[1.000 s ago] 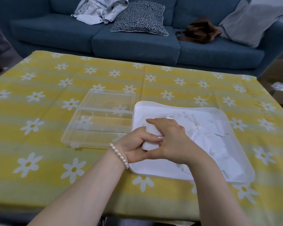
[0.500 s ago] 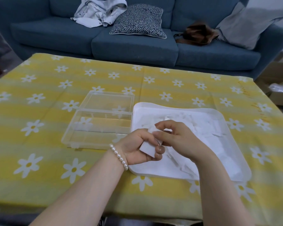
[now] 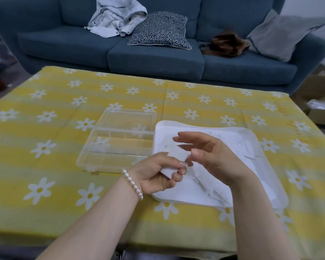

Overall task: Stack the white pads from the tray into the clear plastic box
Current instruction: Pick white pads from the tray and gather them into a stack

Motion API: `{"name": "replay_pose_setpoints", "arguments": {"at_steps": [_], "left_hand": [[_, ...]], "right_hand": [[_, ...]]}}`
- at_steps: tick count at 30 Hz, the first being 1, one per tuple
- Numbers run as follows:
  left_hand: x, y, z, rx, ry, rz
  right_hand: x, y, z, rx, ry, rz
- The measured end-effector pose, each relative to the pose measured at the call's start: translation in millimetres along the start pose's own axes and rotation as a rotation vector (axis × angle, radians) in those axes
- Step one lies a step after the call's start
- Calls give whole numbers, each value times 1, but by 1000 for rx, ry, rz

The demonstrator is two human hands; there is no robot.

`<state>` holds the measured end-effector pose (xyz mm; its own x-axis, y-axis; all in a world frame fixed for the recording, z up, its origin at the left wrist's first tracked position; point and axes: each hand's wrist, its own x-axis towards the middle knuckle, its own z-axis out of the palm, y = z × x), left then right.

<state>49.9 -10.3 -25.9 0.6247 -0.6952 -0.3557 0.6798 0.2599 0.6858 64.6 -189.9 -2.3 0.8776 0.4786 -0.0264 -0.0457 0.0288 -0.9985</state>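
Behind the yellow daisy-cloth surface (image 3: 45, 147) stands a blue sofa (image 3: 158, 59). Left hand (image 3: 158, 173) pinches a small stack of white pads (image 3: 174, 162) above the white tray (image 3: 259, 145); right hand (image 3: 214, 154) hovers loose-fingered, holding nothing. Clear plastic box (image 3: 118, 149) lies empty towards the left edge. A slack pinch could fan the stack apart

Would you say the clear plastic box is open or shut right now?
Open: the clear plastic box has its lid folded back flat on the tablecloth.
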Motion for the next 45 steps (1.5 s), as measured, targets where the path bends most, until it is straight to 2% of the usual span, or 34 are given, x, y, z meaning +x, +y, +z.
{"name": "replay_pose_setpoints", "arguments": {"at_steps": [3, 9, 11, 13, 15, 17, 18, 21, 24, 26, 29, 32, 35, 38, 41, 43, 45], "left_hand": [[-5, 0, 2, 31, -36, -8], [-5, -2, 1, 60, 1, -31], [-2, -2, 1, -2, 32, -11], [2, -1, -2, -155, 148, 21], [3, 3, -9, -291, 326, 85], [3, 8, -18, -357, 456, 147], [2, 10, -21, -369, 490, 163], [-1, 15, -25, -417, 500, 188], [1, 17, -26, -496, 469, 231], [3, 16, -27, -463, 471, 248], [7, 16, -29, -394, 508, 232], [8, 17, -31, -382, 509, 215], [9, 18, -33, -387, 510, 209], [9, 20, -35, -376, 576, 220], [8, 21, -38, -364, 645, 227], [8, 20, -38, -323, 663, 229], [9, 18, -37, -262, 650, 228]], "right_hand": [[3, 5, 0, 31, -106, 4], [11, 13, 4, 82, -76, 61], [11, 13, 1, 119, -60, 77], [12, 14, -9, 133, 119, 80], [14, 18, -22, 40, 441, 98], [15, 27, -39, -271, 746, 167], [15, 34, -45, -438, 811, 215], [20, 45, -45, -654, 747, 264], [34, 55, -21, -770, 601, 214], [44, 66, -2, -859, 535, 173], [53, 82, 15, -1017, 543, 184], [56, 87, 11, -1104, 564, 285], [57, 87, 6, -1007, 585, 290], [57, 78, 2, -804, 684, 253], [53, 60, -6, -595, 711, 220], [46, 43, -11, -347, 695, 169], [36, 26, -13, -49, 588, 128]]}}
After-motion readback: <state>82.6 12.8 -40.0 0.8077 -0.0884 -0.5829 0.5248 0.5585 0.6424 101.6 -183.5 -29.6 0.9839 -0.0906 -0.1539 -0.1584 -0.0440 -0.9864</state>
